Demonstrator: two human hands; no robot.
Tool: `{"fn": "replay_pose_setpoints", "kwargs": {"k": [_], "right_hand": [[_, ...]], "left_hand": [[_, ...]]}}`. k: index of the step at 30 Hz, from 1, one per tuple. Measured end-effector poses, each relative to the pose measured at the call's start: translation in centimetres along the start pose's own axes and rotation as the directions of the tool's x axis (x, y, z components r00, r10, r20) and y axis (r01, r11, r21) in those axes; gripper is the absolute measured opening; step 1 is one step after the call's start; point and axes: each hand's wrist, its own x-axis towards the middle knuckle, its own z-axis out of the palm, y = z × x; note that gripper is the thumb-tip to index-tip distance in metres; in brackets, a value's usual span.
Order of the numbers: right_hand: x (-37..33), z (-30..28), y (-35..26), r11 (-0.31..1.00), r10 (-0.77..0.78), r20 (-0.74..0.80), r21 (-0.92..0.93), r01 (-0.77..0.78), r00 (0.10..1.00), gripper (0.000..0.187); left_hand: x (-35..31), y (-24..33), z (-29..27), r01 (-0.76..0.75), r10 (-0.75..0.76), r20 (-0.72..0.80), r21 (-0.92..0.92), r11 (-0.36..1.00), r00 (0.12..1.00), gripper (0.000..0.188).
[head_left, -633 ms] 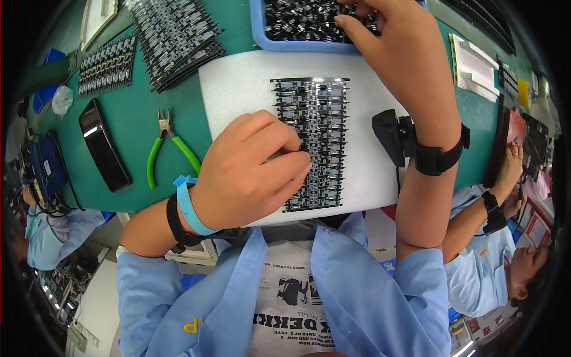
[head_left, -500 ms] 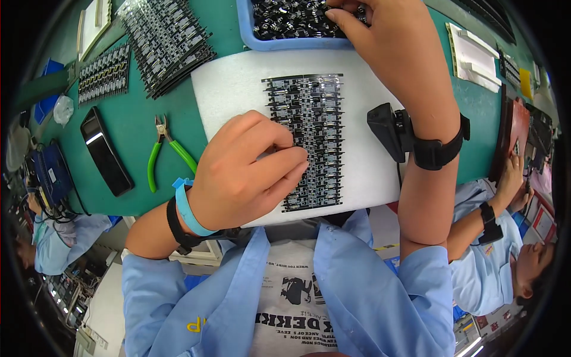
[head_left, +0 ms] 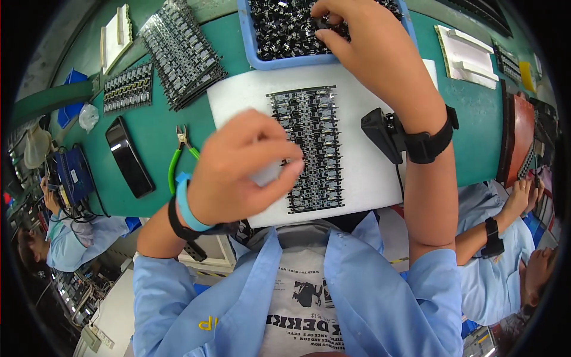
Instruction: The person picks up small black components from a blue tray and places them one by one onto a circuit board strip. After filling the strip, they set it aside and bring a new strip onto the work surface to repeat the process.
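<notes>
A panel of black circuit boards (head_left: 309, 149), with rows of components and toothed side edges, lies on a white foam pad (head_left: 369, 184). My left hand (head_left: 238, 169) is over the panel's left edge, slightly blurred. Its thumb and forefinger are bent together in a pinch, and what they hold, if anything, is too small to make out. Above a blue bin (head_left: 291, 62) of small black parts with shiny metal bits, my right hand (head_left: 369, 47) pinches a small black part (head_left: 322, 23) between thumb and fingertips.
Left of the pad lie green-handled cutters (head_left: 181, 146), a black phone (head_left: 129, 157) and stacked circuit panels (head_left: 181, 53). A white ridged tray (head_left: 467, 56) sits at the right. Co-workers in blue sit on both sides. My right wrist bears a black strapped device (head_left: 380, 134).
The whole view has shifted a little. My right hand has moved left within the bin. My left hand's fingers have loosened from their tighter pinch over the panel.
</notes>
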Motion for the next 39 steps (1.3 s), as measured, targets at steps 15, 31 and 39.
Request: {"fn": "replay_pose_setpoints", "kwargs": {"k": [15, 31, 39], "right_hand": [[0.6, 2.1, 2.3, 0.99, -0.086, 0.006, -0.109, 0.086, 0.996, 0.015], [0.9, 2.6, 2.2, 0.997, -0.054, 0.004, -0.046, 0.054, 0.999, 0.014], [1.1, 2.0, 1.5, 0.999, -0.033, 0.013, 0.012, 0.033, 0.999, 0.015]], "left_hand": [[7.0, -5.9, -1.5, -0.017, 0.079, -0.107, 0.484, 0.875, 0.991, 0.017], [3.5, -1.0, -2.2, 0.116, -0.125, -0.103, -0.089, 0.989, 0.987, 0.015], [-0.7, -1.1, 0.3, -0.028, 0.023, -0.022, -0.238, 0.971, 0.999, 0.015]]}}
